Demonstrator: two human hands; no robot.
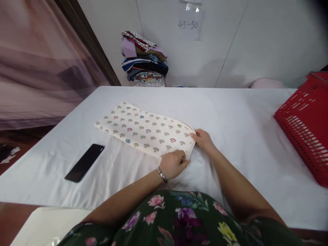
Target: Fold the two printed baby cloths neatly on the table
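Observation:
A cream cloth [143,128] printed with small mushrooms lies folded in a long strip on the white-covered table. Its right end is between my two hands. My left hand [174,164], with a bracelet at the wrist, pinches the near corner of that end. At the far corner, my right hand [203,140] grips the edge between thumb and fingers. The cloth's left end rests flat, and its layers show along the right edge.
A black phone [84,163] lies on the white tablecloth [230,109] at the left. To the right stands a red plastic basket [307,126]. Behind the table are a stack of folded clothes [146,61] and a wall with a paper label [190,25]. A pink curtain [38,61] hangs at the left.

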